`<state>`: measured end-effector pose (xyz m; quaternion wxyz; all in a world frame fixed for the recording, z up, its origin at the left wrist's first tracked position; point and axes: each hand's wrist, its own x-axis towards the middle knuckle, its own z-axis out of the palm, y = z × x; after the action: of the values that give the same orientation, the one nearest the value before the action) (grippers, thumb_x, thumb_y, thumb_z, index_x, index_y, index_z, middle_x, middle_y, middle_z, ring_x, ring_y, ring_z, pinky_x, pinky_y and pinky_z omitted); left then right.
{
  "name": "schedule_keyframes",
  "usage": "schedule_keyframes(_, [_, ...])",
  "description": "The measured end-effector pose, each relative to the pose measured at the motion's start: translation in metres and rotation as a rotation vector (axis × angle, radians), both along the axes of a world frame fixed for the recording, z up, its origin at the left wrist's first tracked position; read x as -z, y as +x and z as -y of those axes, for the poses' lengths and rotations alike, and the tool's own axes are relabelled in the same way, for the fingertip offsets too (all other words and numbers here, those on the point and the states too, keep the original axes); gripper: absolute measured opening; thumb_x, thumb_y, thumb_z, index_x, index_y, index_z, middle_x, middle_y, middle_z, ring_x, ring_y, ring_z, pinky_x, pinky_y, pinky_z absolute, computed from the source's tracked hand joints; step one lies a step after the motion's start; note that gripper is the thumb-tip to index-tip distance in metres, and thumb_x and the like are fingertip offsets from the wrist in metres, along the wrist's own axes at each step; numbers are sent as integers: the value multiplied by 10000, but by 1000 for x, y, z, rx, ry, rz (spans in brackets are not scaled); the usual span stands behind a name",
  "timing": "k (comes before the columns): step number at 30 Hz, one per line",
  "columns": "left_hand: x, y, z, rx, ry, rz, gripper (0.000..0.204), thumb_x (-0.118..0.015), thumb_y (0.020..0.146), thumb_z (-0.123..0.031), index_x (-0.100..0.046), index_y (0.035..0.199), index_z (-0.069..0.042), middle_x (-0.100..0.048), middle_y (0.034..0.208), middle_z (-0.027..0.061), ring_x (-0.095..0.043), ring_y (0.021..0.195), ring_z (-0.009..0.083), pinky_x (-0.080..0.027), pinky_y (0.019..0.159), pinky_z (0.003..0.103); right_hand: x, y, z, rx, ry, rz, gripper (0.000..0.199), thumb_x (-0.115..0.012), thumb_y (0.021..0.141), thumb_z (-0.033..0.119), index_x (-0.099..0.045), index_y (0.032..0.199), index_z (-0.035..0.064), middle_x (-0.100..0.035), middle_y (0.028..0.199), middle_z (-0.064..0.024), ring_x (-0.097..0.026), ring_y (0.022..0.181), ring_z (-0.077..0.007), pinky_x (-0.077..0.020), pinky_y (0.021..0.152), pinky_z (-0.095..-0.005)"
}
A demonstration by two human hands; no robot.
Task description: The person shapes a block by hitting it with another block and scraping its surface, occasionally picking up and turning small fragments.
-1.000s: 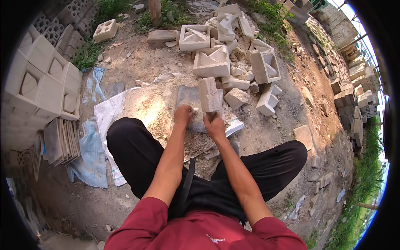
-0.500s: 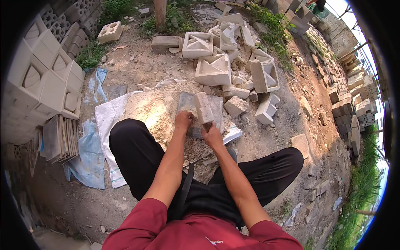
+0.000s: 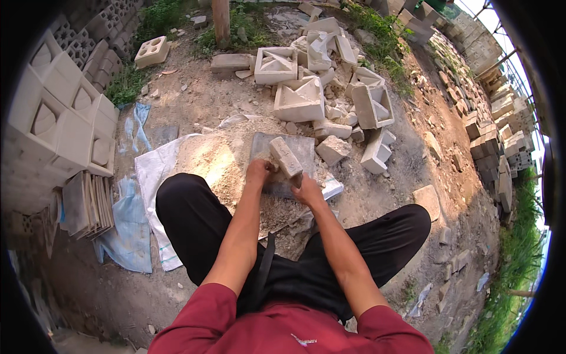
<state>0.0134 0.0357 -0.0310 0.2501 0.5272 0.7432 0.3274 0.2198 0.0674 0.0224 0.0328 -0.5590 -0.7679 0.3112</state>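
My right hand (image 3: 308, 190) is closed at the near, darker end of a dusty oblong block (image 3: 285, 156); whether that end is a handle is hard to tell. The block slants up and to the left, over a flat grey slab (image 3: 300, 146) on the ground. Just left of the block, my left hand (image 3: 258, 172) has its fingers curled at the slab's left edge. A small pale bit shows by its fingertips, but what they grip is mostly hidden. Pale crushed rubble (image 3: 206, 154) is heaped beside the left hand on a white woven sheet (image 3: 152, 171).
Broken moulded blocks (image 3: 299, 100) are piled beyond the slab, with a loose chunk (image 3: 333, 150) to its right. Pale blocks (image 3: 59, 127) are stacked at left, above thin boards (image 3: 88, 203) and blue sheeting (image 3: 131, 227). A post (image 3: 221, 23) stands at the back.
The oblong block has tipped lower and a little to the left, its far end now nearer me. My right hand has shifted slightly right and down; my left hand stays close to its place.
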Motion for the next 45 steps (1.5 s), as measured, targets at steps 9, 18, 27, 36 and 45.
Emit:
schedule_keyframes(9, [5, -4, 9, 70, 84, -188, 139, -710, 678, -85, -742, 810, -114, -690, 820, 119, -658, 805, 300, -524, 721, 379, -30, -14, 5, 130, -31, -103, 499, -704, 735, 271, -537, 1085, -44, -636, 1001, -303, -617, 965, -449, -499, 833, -491])
schedule_keyframes(18, [-3, 3, 10, -110, -29, -83, 116, -722, 694, -222, -736, 775, -139, -670, 773, 133, -649, 749, 328, -531, 706, 432, -26, -18, 4, 181, -41, -205, 543, -664, 726, 263, -520, 1106, -97, -620, 996, -347, -606, 992, -460, -494, 865, -474])
schedule_keyframes(27, [-4, 22, 7, -90, 90, -259, 91, -657, 730, -177, -697, 738, -96, -655, 848, 105, -611, 888, 309, -483, 792, 426, -23, -17, 22, 135, 0, -98, 532, -671, 765, 304, -518, 1077, -99, -628, 950, -338, -607, 941, -483, -488, 832, -502])
schedule_keyframes(36, [-6, 30, 6, -140, 17, -170, 91, -619, 748, -148, -670, 736, -74, -644, 862, 128, -606, 906, 311, -472, 813, 424, -24, -24, 39, 195, 35, -74, 513, -645, 775, 278, -502, 1094, -98, -624, 907, -352, -609, 920, -491, -498, 802, -512])
schedule_keyframes(45, [0, 25, 11, -150, 29, -265, 79, -628, 733, -129, -680, 753, -74, -642, 864, 118, -599, 899, 309, -473, 821, 423, -42, -34, 39, 246, 17, -164, 537, -669, 770, 270, -488, 1109, -106, -627, 930, -344, -611, 920, -487, -490, 821, -511])
